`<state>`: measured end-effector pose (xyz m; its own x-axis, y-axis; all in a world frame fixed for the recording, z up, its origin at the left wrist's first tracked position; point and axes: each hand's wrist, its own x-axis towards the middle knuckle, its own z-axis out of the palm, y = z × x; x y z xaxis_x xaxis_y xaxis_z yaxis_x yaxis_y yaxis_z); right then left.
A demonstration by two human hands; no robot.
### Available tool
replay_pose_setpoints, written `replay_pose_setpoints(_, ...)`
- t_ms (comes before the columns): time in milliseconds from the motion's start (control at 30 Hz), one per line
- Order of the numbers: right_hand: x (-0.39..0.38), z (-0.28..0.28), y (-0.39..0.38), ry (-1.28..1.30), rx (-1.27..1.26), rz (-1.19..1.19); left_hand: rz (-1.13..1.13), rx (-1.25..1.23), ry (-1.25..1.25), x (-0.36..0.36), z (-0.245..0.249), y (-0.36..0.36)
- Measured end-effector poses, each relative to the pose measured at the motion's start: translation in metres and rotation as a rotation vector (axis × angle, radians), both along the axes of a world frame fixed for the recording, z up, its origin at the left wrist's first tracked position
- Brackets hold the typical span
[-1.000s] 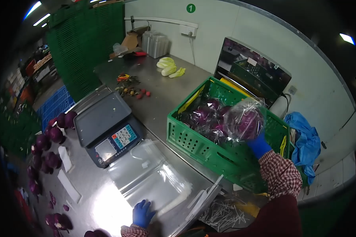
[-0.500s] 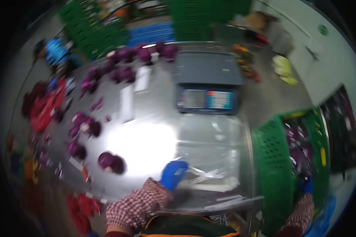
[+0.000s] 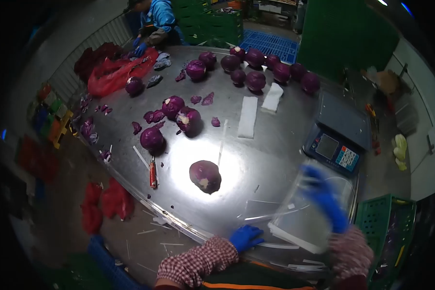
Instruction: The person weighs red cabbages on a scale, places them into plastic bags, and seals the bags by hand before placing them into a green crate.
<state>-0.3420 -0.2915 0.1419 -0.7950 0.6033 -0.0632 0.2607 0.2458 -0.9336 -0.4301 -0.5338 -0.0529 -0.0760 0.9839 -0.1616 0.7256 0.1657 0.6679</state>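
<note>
My left hand (image 3: 246,238), in a blue glove, rests at the near edge of the steel table (image 3: 188,212) with its fingers stretched out and nothing in it. Over a stack of clear plastic bags (image 3: 304,227) is my right hand (image 3: 326,195), also gloved in blue. Motion smears its fingers, so I cannot make out whether they grip anything. A red cabbage (image 3: 204,176) sits alone on the bright patch of the tabletop. Behind the bags stands a digital scale (image 3: 340,130) with a grey platform.
Several red cabbages (image 3: 255,80) line the far side. A red-handled knife (image 3: 152,174) lies near the left edge, and white strips (image 3: 248,117) lie mid-table. A green crate (image 3: 384,232) stands at right. Another person (image 3: 162,21) works beside red netting (image 3: 121,72).
The view has swung left. My right hand has come out of the green crate to above the plastic bags. My left hand stays near the table's front edge.
</note>
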Motion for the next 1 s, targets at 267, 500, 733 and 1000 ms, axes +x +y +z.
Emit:
replay_pose_setpoints(267,-0.263,-0.127,-0.132,-0.435,0.319,0.419,0.240,0.277,0.010,0.042,-0.144,-0.001)
replay_pose_setpoints(500,-0.185,-0.124,-0.057,0.315,-1.178,-0.105,-0.218,0.171,0.160,-0.020,-0.030,-0.001)
replay_pose_setpoints(733,-0.072,-0.009,0.195,0.243,0.210,-0.575,-0.234,0.144,-0.031,-0.036,-0.029,0.028)
replay_pose_setpoints(1000,0.004,-0.018,0.207,0.636,-0.597,-0.702,0.371,0.548,-0.061,-0.104,0.128,0.038)
